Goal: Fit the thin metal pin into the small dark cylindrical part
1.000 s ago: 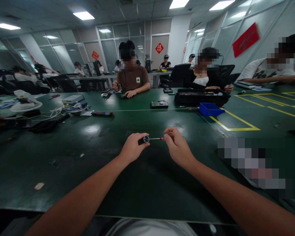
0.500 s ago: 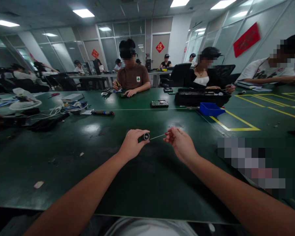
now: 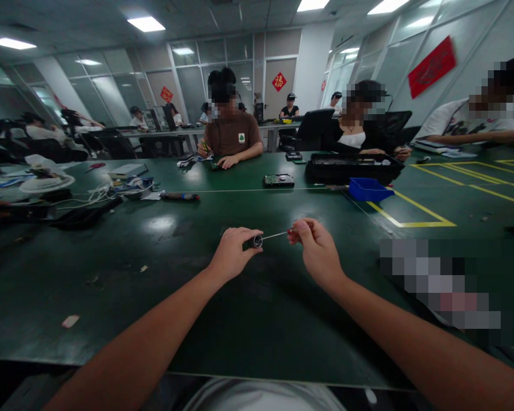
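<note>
My left hand (image 3: 232, 251) grips a small dark cylinder (image 3: 257, 241) between thumb and fingers, its round, light-rimmed end facing me. My right hand (image 3: 316, 242) is closed around the red handle of a thin screwdriver (image 3: 274, 235). The metal shaft points left, and its far end meets the upper edge of the cylinder; whether the tip touches it or passes behind cannot be made out. Both hands are raised over the middle of the green table (image 3: 248, 319).
Farther back lie a circuit board or drive (image 3: 278, 180), a blue bin (image 3: 368, 189), a black tray (image 3: 354, 169) and a dark pen-like tool (image 3: 179, 196). Cables and parts (image 3: 132, 187) are heaped at left. A person in brown (image 3: 235, 134) sits opposite.
The cylinder's open end has turned and dropped slightly. My right hand has shifted a little, and the screwdriver shaft now meets the cylinder higher up, at a flatter angle.
</note>
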A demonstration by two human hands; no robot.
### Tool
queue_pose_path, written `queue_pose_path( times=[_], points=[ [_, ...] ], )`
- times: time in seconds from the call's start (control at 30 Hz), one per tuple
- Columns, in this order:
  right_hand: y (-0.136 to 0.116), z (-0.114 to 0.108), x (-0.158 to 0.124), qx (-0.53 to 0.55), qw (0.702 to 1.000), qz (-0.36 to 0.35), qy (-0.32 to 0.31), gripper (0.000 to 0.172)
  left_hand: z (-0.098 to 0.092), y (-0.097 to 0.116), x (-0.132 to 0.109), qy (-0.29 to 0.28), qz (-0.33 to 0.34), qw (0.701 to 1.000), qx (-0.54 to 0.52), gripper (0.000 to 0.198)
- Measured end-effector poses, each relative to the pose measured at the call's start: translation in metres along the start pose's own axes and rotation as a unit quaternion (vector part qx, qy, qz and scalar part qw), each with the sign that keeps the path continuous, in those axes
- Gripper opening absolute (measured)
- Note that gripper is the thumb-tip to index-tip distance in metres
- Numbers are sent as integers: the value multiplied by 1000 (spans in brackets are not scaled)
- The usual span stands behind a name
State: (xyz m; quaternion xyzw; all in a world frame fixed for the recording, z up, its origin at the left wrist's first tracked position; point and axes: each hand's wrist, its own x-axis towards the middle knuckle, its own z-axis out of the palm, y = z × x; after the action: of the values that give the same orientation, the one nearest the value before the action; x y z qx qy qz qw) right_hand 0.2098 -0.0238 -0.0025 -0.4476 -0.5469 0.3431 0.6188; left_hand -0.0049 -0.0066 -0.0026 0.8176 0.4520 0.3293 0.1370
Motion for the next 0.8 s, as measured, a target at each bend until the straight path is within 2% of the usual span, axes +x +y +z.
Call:
queue_pose_path(
  times=[0.17, 0.43, 0.8],
  points=[
    [-9, 0, -3, -76, 997, -28, -9, 25, 1, -2, 0, -13, -14, 1000, 18, 37],
    [-8, -2, -2, -137, 990, -38, -17, 25, 0, -2, 0, -52, -36, 998, 24, 39],
    [-11, -4, -1, -201, 978, -47, -8, 26, 3, -8, 1, -68, -47, 996, 25, 40]
  ],
)
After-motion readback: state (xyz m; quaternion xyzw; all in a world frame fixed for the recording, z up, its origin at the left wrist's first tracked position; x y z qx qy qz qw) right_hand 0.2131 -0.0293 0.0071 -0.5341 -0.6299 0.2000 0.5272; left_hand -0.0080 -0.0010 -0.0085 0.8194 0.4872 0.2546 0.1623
